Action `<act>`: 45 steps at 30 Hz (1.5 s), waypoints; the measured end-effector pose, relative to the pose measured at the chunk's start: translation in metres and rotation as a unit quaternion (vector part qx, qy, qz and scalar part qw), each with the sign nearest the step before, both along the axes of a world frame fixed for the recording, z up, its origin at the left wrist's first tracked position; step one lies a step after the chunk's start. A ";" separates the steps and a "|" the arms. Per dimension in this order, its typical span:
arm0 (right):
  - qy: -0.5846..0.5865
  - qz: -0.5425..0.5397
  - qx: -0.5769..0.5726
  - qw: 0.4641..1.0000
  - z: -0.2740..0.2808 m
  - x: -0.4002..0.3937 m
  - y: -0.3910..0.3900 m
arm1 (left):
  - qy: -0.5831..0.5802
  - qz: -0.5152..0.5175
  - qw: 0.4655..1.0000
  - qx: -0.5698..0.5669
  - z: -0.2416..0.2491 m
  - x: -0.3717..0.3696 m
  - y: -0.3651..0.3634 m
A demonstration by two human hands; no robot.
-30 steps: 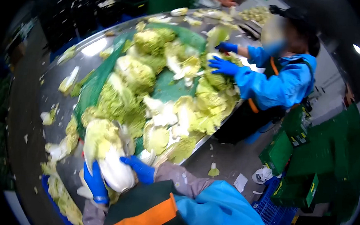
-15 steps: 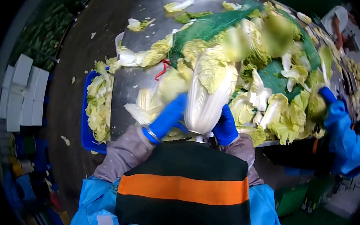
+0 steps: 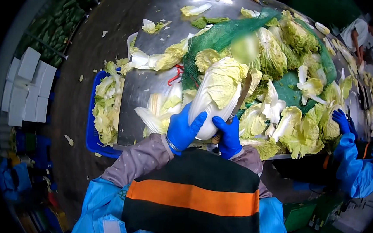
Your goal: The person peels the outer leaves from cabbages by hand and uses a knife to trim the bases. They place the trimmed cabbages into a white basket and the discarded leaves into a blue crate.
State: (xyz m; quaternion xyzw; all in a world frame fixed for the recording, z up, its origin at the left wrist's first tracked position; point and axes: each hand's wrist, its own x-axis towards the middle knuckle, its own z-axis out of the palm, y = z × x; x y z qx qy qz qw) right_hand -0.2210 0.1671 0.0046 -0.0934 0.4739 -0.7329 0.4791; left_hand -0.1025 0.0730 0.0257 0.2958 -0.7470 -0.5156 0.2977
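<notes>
A napa cabbage (image 3: pixel 217 90) leans in front of me, its white base towards my body and its yellow-green leaves pointing away. My left hand (image 3: pixel 184 127), in a blue glove, grips it by the lower left side. In my gloved right hand (image 3: pixel 229 135) is a knife (image 3: pixel 243 94), its blade along the cabbage's right side and its wooden handle end showing under the palm. The right thumb presses against the cabbage base. Loose outer leaves (image 3: pixel 153 116) lie left of my left hand.
Trimmed leaves and cabbages cover much of the metal table (image 3: pixel 131 90), with green netting (image 3: pixel 221 34) among them. A red strip (image 3: pixel 175 75) lies near the netting. A blue crate (image 3: pixel 91 131) of leaves stands at the left edge. On the right, a co-worker's gloved hand (image 3: pixel 341 121) touches leaves.
The cabbage has tilted, with its top leaning right. My left hand has closed around its side, and the right hand has turned so the knife now shows. The co-worker's hand has moved lower.
</notes>
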 end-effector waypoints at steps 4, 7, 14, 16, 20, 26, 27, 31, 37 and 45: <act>0.008 -0.016 -0.027 0.999 -0.002 0.005 -0.003 | -0.016 -0.008 1.000 0.018 0.000 0.005 -0.001; -0.045 0.017 -0.012 0.999 -0.001 0.001 0.003 | 0.039 0.000 0.997 -0.065 -0.009 0.003 -0.003; -0.137 0.122 -0.071 0.980 -0.020 0.006 0.022 | 0.073 0.045 0.939 0.334 0.016 0.005 -0.055; -0.135 0.158 -0.080 0.975 -0.012 0.005 0.023 | 0.205 0.066 0.865 0.453 0.006 0.003 -0.095; -0.236 0.167 -0.084 0.954 -0.020 0.004 0.025 | 0.216 0.084 0.960 0.157 -0.008 -0.001 -0.114; -0.382 0.225 -0.155 0.883 -0.032 0.000 0.029 | 0.046 -0.237 0.967 0.078 0.055 -0.017 -0.083; -0.436 0.206 -0.200 0.853 -0.043 0.003 0.032 | 0.007 -0.138 0.983 0.118 0.055 -0.019 -0.087; -0.232 0.242 -0.119 0.935 -0.040 0.000 0.040 | 0.148 0.125 0.978 0.082 0.010 -0.015 -0.132; 0.027 0.056 0.033 0.997 -0.004 -0.006 0.014 | 0.080 -0.011 0.919 0.386 0.008 0.011 -0.049; -0.065 -0.001 -0.063 0.996 -0.003 0.003 0.002 | 0.135 -0.117 0.943 0.282 -0.006 -0.002 -0.006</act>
